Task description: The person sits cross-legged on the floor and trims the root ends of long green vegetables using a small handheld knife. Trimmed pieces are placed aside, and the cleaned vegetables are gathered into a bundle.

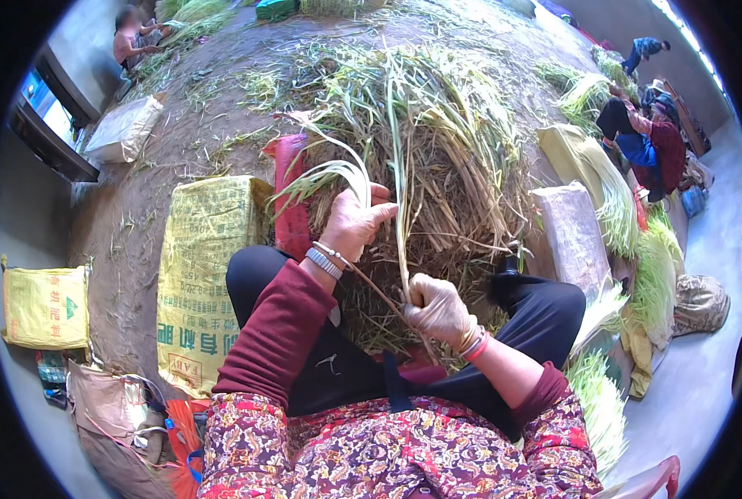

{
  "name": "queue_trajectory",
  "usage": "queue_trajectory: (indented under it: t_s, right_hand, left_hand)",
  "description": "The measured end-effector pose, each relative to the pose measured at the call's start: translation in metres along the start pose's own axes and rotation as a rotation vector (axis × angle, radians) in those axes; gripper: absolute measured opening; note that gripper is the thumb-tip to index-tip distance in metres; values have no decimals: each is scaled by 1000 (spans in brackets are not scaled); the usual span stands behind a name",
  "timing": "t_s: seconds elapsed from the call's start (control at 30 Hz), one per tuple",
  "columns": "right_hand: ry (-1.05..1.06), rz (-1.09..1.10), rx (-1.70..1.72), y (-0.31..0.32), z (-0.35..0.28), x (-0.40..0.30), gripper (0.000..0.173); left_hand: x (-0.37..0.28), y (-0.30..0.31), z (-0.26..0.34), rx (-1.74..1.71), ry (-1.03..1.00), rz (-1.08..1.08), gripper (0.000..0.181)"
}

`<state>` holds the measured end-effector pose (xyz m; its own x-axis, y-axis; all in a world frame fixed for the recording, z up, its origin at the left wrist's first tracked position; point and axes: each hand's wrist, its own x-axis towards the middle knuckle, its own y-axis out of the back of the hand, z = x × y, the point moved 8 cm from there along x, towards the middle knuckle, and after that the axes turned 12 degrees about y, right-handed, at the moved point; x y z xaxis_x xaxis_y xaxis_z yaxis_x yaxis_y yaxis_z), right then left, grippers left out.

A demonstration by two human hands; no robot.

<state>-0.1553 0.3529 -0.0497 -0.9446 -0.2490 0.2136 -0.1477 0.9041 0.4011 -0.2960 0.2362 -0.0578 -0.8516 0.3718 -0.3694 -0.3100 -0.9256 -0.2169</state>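
My left hand point(359, 219) is closed around a small bunch of pale peeled stalks point(357, 178), whose thin ends curl over to the left. Its thumb tip is at the edge of a long leafy stalk point(398, 162) that stands up from my right hand point(440, 310). That right hand, which seems to wear a thin pale glove, grips the stalk low down, near its brown base. Beyond both hands lies a big heap of uncleaned stalks point(452, 181), with dry brown bases towards me and green leaves pointing away. Loose dry leaves lie between my knees.
A yellow printed sack block point(212, 249) stands left of my knee, beside a red sack point(291, 199). To the right are a whitish block point(570, 234) and bundles of cleaned pale stalks point(657, 280). Other people sit at the far left point(135, 43) and right point(657, 146).
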Motion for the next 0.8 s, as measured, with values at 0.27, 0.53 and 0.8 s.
queue_trajectory:
  t_s: [0.27, 0.53, 0.8]
  right_hand:
    - [-270, -261, -118, -4, 36, -2, 41]
    - [-291, 348, 509, 30, 54, 63, 20]
    - [-227, -112, -410, -6, 100, 39, 20]
  left_hand:
    - [-1, -9, -17, 53, 55, -21, 40]
    - [1, -19, -18, 129, -73, -82, 43]
    - [-10, 11, 17, 233, -248, 199, 38]
